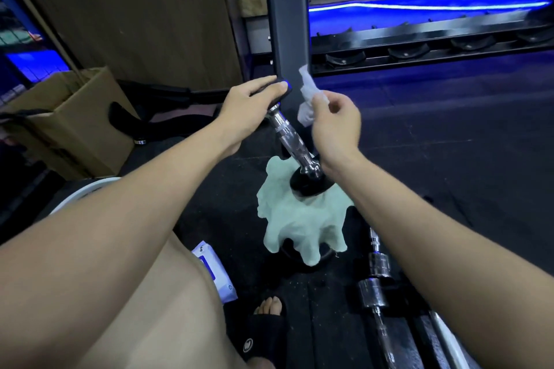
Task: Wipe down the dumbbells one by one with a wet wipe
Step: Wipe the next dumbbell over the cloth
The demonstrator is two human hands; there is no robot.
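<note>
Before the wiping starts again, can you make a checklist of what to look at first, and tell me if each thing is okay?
1. Left hand grips the top end of the dumbbell: ok.
2. Dumbbell stands tilted, its bottom end resting on the green cloth: ok.
3. Right hand pinches the wet wipe: ok.
4. Wipe touches the chrome handle: not ok, it is held beside it.
5. Wipe is still damp enough: cannot tell.
6. Pack of wipes lies on the floor by the leg for a fresh one: ok.
</note>
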